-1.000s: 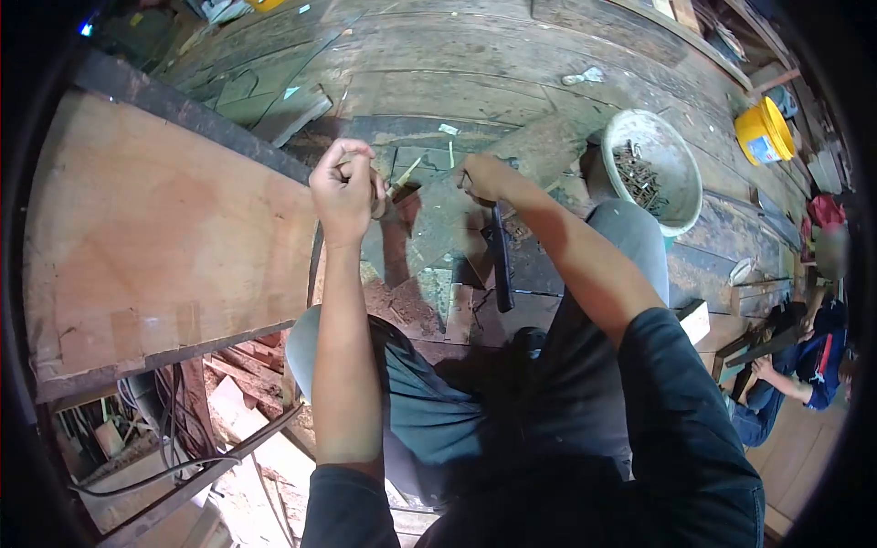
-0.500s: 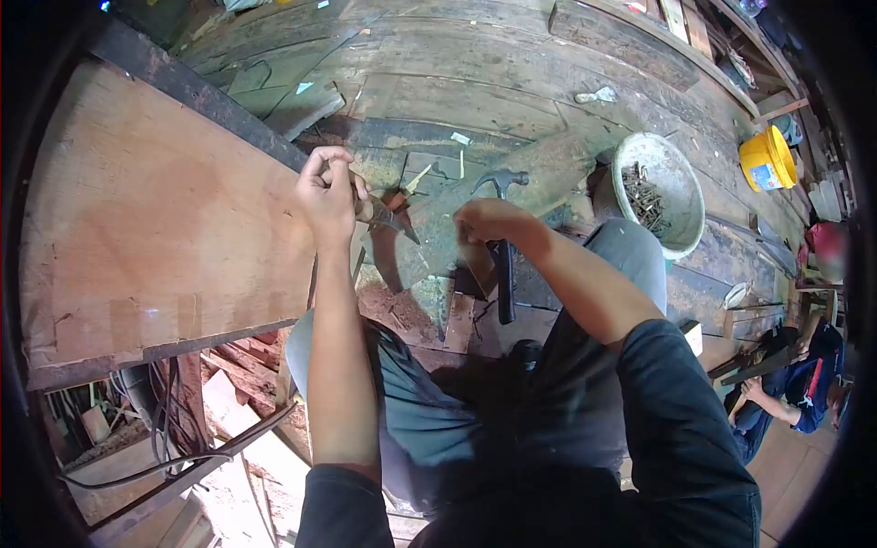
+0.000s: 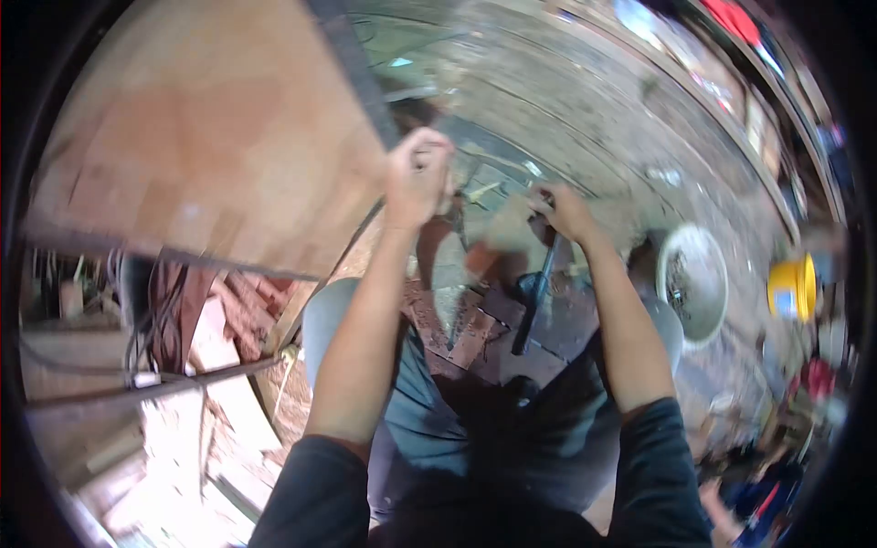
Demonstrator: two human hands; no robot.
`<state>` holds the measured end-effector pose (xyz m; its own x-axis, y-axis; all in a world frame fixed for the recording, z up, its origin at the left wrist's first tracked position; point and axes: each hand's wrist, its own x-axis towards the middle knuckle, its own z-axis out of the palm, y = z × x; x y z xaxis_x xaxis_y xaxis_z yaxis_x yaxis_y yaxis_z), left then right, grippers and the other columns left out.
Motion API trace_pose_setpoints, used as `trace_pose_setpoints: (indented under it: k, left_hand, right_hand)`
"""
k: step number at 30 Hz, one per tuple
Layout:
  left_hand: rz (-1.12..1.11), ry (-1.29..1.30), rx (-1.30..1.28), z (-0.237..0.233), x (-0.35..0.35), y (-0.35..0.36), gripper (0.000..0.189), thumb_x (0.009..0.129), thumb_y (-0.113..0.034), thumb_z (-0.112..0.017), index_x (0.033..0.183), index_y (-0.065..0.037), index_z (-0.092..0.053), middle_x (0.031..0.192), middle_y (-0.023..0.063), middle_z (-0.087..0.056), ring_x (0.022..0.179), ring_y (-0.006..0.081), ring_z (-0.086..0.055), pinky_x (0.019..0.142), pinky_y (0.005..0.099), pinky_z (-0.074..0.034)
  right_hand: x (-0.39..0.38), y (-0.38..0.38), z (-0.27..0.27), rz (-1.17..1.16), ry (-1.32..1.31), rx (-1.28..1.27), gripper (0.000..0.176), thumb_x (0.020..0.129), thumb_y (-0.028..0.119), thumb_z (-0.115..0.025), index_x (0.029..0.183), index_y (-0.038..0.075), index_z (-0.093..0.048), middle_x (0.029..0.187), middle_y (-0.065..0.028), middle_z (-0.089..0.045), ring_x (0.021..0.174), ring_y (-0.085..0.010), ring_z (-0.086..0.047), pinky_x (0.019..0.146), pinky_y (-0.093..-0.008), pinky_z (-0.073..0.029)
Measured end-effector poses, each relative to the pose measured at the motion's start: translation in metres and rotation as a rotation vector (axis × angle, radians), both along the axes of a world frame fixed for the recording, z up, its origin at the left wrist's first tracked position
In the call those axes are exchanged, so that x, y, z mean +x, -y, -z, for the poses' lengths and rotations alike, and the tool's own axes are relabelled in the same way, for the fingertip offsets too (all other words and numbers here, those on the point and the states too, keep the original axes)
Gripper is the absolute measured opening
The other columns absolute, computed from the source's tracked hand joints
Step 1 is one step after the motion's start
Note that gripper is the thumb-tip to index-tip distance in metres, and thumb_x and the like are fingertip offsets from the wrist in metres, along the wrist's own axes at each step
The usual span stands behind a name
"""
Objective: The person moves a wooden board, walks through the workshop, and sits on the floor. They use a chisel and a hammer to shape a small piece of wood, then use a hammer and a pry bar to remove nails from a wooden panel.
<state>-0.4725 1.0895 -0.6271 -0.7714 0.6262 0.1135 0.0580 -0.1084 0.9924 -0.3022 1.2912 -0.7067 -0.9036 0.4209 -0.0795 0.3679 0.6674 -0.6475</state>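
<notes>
My left hand (image 3: 420, 183) is closed beside the edge of the large plywood panel (image 3: 219, 137). Its fingers are curled in and blurred, so what they hold cannot be made out. My right hand (image 3: 568, 215) is wrapped round the upper end of a hammer (image 3: 537, 306). The dark handle slants down toward my knees, and the head is mostly hidden by my fingers. Between my knees, below both hands, lie reddish-brown pieces (image 3: 461, 342) on the floor.
A white bucket (image 3: 717, 288) with nails or screws stands by my right knee, a yellow bucket (image 3: 793, 288) farther right. Wood offcuts and cables (image 3: 151, 320) lie at the left. At lower right a person (image 3: 758, 493) sits, blurred.
The view has swung and blurred, so the panel and buckets appear shifted. Both hands sit farther right in view. The pointed brown piece at my left hand no longer shows clearly.
</notes>
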Motion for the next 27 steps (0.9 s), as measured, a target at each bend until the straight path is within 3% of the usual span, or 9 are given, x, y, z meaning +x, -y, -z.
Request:
trace_pose_setpoints:
  k: [5,7,9,11,14,17,20,21,27]
  left_hand:
    - [0.039,0.05,0.034,-0.005,0.007,-0.005,0.005,0.089,-0.009,-0.055,0.089,-0.004,-0.057,0.057,0.0012,-0.053,0.044,0.0076,-0.05,0.041,0.0255,-0.037]
    - [0.106,0.026,0.02,-0.009,0.014,-0.006,0.005,0.091,-0.007,-0.052,0.095,-0.007,-0.054,0.054,-0.0023,-0.049,0.044,0.0056,-0.047,0.039,0.0238,-0.034]
    - [0.062,-0.079,-0.049,-0.016,0.025,-0.01,0.013,0.084,-0.012,-0.056,0.096,-0.007,-0.054,0.059,0.0094,-0.055,0.051,0.0181,-0.057,0.051,0.0335,-0.044]
    - [-0.043,-0.362,-0.075,-0.005,0.041,-0.024,0.023,0.082,-0.015,-0.06,0.104,-0.012,-0.052,0.06,0.0087,-0.058,0.054,0.0219,-0.059,0.05,0.0372,-0.044]
    - [-0.021,-0.412,-0.339,-0.017,0.076,-0.05,0.045,0.077,-0.016,-0.06,0.121,-0.012,-0.051,0.072,0.0149,-0.065,0.073,0.0323,-0.065,0.075,0.0491,-0.044]
    - [-0.027,-0.325,-0.57,-0.017,0.095,-0.081,0.064,0.074,-0.014,-0.059,0.135,-0.004,-0.043,0.084,0.0148,-0.069,0.084,0.0315,-0.067,0.097,0.0554,-0.034]
    - [-0.048,-0.323,-0.573,-0.029,0.112,-0.095,0.056,0.079,-0.015,-0.056,0.132,-0.004,-0.045,0.086,0.0152,-0.068,0.086,0.0292,-0.067,0.089,0.0537,-0.038]
    - [-0.11,-0.383,-0.577,-0.026,0.117,-0.099,0.047,0.082,-0.016,-0.054,0.127,-0.005,-0.05,0.082,0.015,-0.067,0.083,0.029,-0.068,0.08,0.0498,-0.043]
    - [-0.209,-0.504,-0.498,-0.018,0.112,-0.093,0.051,0.082,-0.019,-0.056,0.13,-0.008,-0.046,0.092,0.0148,-0.061,0.091,0.0305,-0.061,0.084,0.052,-0.04]
  right_hand:
    - [0.011,0.013,0.011,-0.324,0.642,0.036,0.054,0.076,0.027,-0.074,0.121,0.003,-0.055,0.102,-0.0191,-0.064,0.097,-0.0334,-0.06,0.087,-0.0375,-0.046]
    - [0.017,0.021,0.007,-0.269,0.713,-0.198,0.062,0.076,0.03,-0.075,0.127,0.003,-0.05,0.105,-0.0167,-0.063,0.098,-0.0318,-0.06,0.088,-0.0375,-0.046]
    - [0.016,0.024,-0.002,-0.305,0.624,-0.195,0.064,0.077,0.03,-0.074,0.129,0.004,-0.048,0.107,-0.0159,-0.063,0.101,-0.0306,-0.059,0.089,-0.0376,-0.046]
    - [0.005,0.034,-0.016,-0.347,0.539,-0.203,0.066,0.078,0.03,-0.074,0.132,0.004,-0.046,0.108,-0.015,-0.062,0.103,-0.0295,-0.059,0.09,-0.0377,-0.046]
    - [-0.012,0.051,-0.048,-0.389,0.296,-0.393,0.079,0.072,0.031,-0.079,0.137,0.007,-0.041,0.101,-0.0137,-0.066,0.095,-0.0269,-0.063,0.097,-0.0393,-0.042]
    - [-0.04,0.076,-0.086,-0.38,0.799,0.355,0.067,0.08,0.038,-0.068,0.137,0.015,-0.043,0.11,-0.0112,-0.063,0.1,-0.026,-0.062,0.102,-0.0411,-0.036]
    - [-0.069,0.11,-0.132,-0.329,1.147,1.198,0.056,0.089,0.046,-0.056,0.137,0.022,-0.044,0.119,-0.0086,-0.061,0.104,-0.025,-0.061,0.106,-0.0429,-0.03]
    - [-0.076,0.132,-0.151,-0.242,1.262,1.169,0.045,0.095,0.045,-0.042,0.138,0.031,-0.041,0.125,-0.0036,-0.057,0.119,-0.0207,-0.052,0.105,-0.0433,-0.029]
    - [-0.051,0.146,-0.143,-0.16,0.948,1.357,0.043,0.095,0.044,-0.043,0.136,0.032,-0.043,0.126,-0.0029,-0.056,0.121,-0.0201,-0.05,0.105,-0.0434,-0.03]
